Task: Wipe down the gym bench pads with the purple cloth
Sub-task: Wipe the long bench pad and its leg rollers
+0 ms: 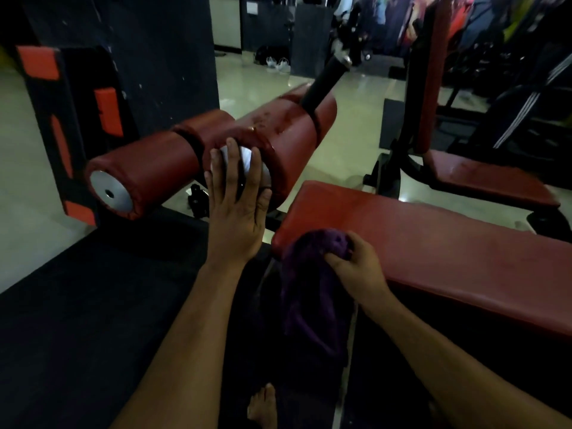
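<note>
My left hand lies flat with spread fingers against the silver end cap of the nearer upper red roller pad. A second red roller pad with its own silver cap sits lower left. My right hand grips the bunched purple cloth at the near left corner of the flat red bench pad. The rest of the cloth hangs down off the pad's edge. Wet spots shine on top of the upper roller.
A black handle bar sticks up behind the rollers. Another red bench with an upright red backrest stands at right. A black-and-orange padded block leans at left. Black floor mat lies below; my bare foot shows at bottom.
</note>
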The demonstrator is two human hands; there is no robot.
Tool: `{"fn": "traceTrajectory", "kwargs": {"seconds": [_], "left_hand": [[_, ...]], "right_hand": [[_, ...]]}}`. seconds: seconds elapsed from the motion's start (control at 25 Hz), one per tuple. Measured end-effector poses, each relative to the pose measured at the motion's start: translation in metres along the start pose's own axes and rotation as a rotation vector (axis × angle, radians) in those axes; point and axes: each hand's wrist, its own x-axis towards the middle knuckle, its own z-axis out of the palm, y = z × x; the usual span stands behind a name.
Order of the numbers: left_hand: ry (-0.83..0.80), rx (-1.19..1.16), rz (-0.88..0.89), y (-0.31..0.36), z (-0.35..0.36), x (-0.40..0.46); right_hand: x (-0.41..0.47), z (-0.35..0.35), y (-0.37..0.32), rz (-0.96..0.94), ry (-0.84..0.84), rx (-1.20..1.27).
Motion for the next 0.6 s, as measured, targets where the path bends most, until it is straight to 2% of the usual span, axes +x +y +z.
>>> {"fn": "traceTrajectory", "kwargs": {"seconds": [0.08,0.2,0.32,0.4,0.48,0.6], "left_hand": [[-0.004,-0.032,0.001,-0.003,-0.002,-0.003],[0.008,-0.065,-0.040,-0.003,-0.007,-0.003],[0.011,-0.079,-0.053,-0.001,-0.007,-0.002],[0.027,-0.108,-0.042,-0.003,-0.005,-0.002],[0.054,-0.136,-0.034,-0.006,-0.002,-0.003],[0.020,-0.146,-0.081,-0.006,0.000,-0.002]], "right_hand": [[0.002,-0.031,-0.014,0.017,0.152,0.056],[0.029,-0.059,-0.061,-0.082,0.252,-0.010],[0.068,-0.056,-0.121,-0.350,0.309,-0.066],[0.087,-0.023,-0.152,-0.594,0.203,-0.111],[0.101,0.024,-0.170,-0.785,0.012,-0.284],[0.125,0.054,-0.176,-0.852,-0.098,-0.440]]}}
